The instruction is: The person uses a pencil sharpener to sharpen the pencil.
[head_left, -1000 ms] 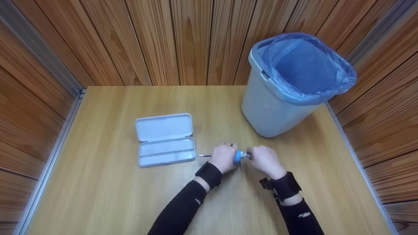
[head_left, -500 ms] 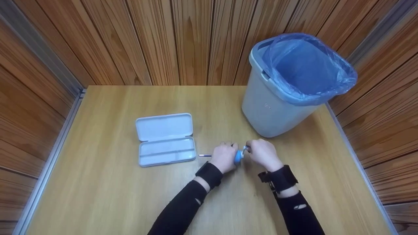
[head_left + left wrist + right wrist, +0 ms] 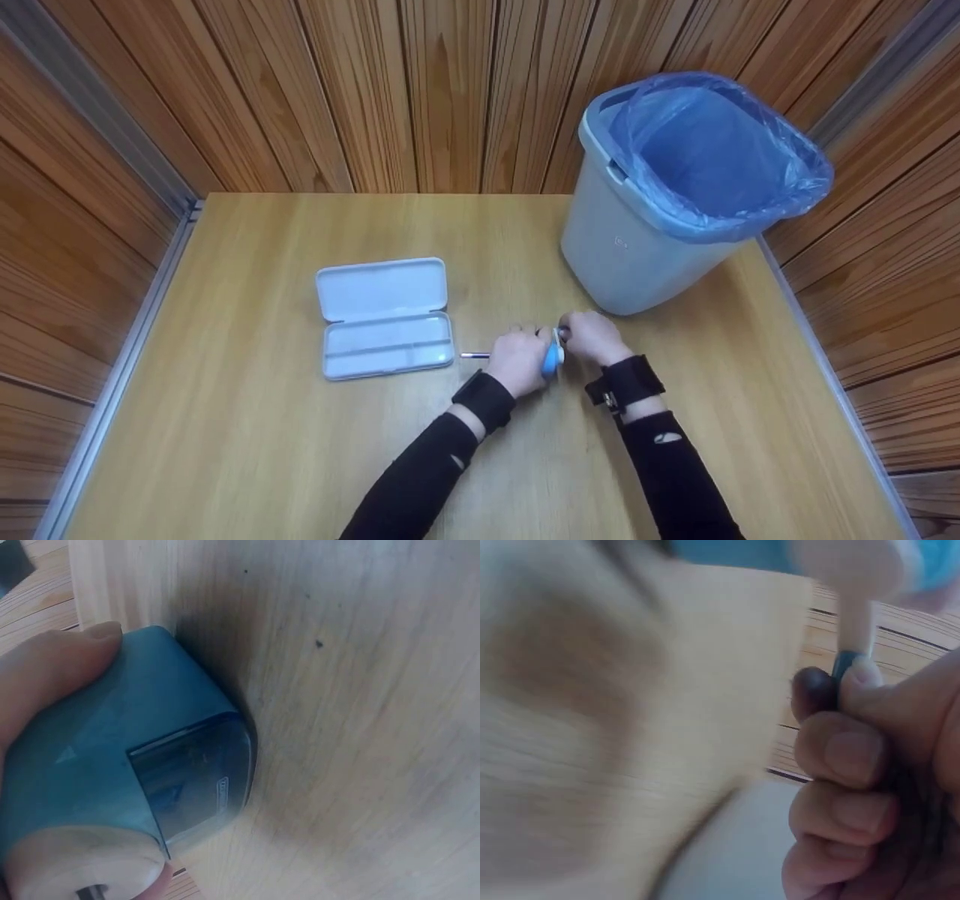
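Head view: L hand [image 3: 517, 361] wrapped over blue sharpener [image 3: 552, 361], fingers bent round its body; prob. to pin it vs. table [image 3: 480, 465] so cranking doesn't twist it. Sharpener sits approx. front-centre, crank end facing R hand [image 3: 595, 339], likely so each hand gets its own side. Pencil [image 3: 474, 355] pokes out L of that grip; other end hidden by L hand, prob. seated in sharpener, can't confirm.

R wrist view (part blurred): thumb + fingers pinch teal handle end [image 3: 845, 662] of white crank arm [image 3: 855, 622], rest curled in; small hold prob. lets handle swivel.

L wrist view: one digit along body's edge, see-through window [image 3: 199, 780] left uncovered; contents unclear.

Pale case [image 3: 382, 361], lid [image 3: 384, 289] laid back, L of pencil, prob. for easy access. Bin [image 3: 630, 255] w/ blue liner [image 3: 814, 176] at R rear, mouth up, prob. kept out of arms' way.
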`<state>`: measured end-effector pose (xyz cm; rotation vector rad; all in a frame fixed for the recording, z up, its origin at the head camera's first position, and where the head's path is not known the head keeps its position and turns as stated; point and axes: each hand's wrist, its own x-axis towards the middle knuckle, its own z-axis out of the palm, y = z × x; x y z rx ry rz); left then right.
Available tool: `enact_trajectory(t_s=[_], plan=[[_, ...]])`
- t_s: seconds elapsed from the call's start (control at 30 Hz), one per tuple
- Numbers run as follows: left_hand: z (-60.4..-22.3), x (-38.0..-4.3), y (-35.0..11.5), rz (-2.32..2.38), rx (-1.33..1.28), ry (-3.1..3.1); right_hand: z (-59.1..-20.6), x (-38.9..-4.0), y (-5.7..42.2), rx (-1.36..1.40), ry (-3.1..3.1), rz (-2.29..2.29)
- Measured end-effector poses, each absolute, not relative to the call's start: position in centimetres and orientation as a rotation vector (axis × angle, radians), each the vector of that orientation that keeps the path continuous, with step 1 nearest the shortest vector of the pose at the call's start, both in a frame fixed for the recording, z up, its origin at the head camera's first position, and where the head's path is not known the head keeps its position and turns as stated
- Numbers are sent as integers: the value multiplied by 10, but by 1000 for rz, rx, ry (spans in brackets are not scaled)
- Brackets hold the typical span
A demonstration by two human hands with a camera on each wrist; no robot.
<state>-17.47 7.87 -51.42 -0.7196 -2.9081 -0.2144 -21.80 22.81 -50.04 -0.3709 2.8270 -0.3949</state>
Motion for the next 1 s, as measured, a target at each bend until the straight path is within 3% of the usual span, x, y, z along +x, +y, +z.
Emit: enact_trajectory(t_s=[0.33, 1.0], plan=[[-513, -176, 78, -200, -705, -2908, -525, -199, 226, -322, 2749, -471], [-514, -175, 80, -220, -692, -2921, -520, -142, 227, -404, 2918, -381]])
